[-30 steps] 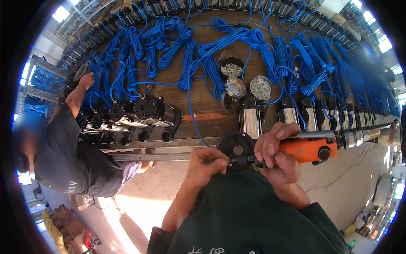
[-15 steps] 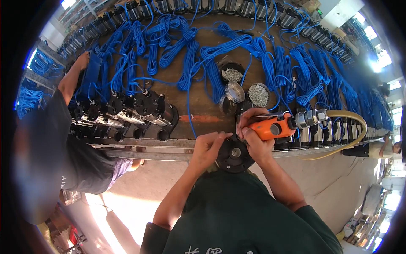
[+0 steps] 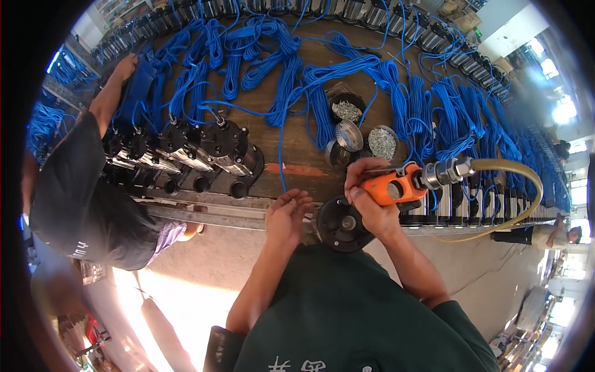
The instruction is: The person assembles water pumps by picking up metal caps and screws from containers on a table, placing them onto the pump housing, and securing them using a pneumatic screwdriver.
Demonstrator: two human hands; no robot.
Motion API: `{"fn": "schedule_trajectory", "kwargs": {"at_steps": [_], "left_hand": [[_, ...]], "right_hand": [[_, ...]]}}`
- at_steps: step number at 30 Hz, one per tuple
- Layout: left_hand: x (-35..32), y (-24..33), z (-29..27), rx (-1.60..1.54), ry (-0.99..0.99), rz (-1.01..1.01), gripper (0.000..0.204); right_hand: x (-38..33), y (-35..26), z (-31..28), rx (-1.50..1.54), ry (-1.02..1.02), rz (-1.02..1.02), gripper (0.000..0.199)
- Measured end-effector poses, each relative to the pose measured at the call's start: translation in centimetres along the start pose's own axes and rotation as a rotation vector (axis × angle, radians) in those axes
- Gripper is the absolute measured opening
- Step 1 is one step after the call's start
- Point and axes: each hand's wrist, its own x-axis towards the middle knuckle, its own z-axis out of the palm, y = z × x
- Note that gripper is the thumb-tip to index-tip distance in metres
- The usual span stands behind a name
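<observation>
My right hand is wrapped round an orange air-powered driver. A metal coupling joins the driver to a yellowish hose. Close against my body, at the table's edge, is a round black pump end with a small hub in its middle; the driver is above its far right side. Just left of the pump end, my left hand is raised with its fingers loosely apart, and nothing shows in it. A blue cable runs down the tabletop toward that hand.
Beyond the driver stand round containers of small screws and a tilted metal dish. Blue cable coils cover the table. Black-topped metal pumps line the left edge. A co-worker reaches over the table at left.
My left hand has drawn away from the pump end toward the left, and its pinched fingers have spread. My right hand still holds the driver, nearly in place.
</observation>
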Motion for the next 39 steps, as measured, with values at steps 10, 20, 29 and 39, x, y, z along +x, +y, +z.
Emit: {"fn": "schedule_trajectory", "kwargs": {"at_steps": [10, 20, 29, 39], "left_hand": [[-1.4, -0.6, 2.0, 0.113, -0.155, 0.059, 0.022], [-1.5, -0.3, 2.2, 0.183, -0.188, 0.117, 0.017], [-2.4, 0.1, 2.9, 0.237, -0.231, 0.114, 0.018], [-2.8, 0.0, 5.0, 0.369, -0.346, -0.023, 0.018]], "right_hand": [[0.6, -0.6, 0.0, -0.051, -0.047, 0.070, 0.020], [0.5, 0.3, 1.0, -0.051, 0.002, 0.032, 0.018], [-1.0, -0.1, -0.1, -0.028, 0.039, -0.014, 0.038], [-1.0, -2.3, -0.9, 0.112, 0.127, -0.058, 0.036]]}}
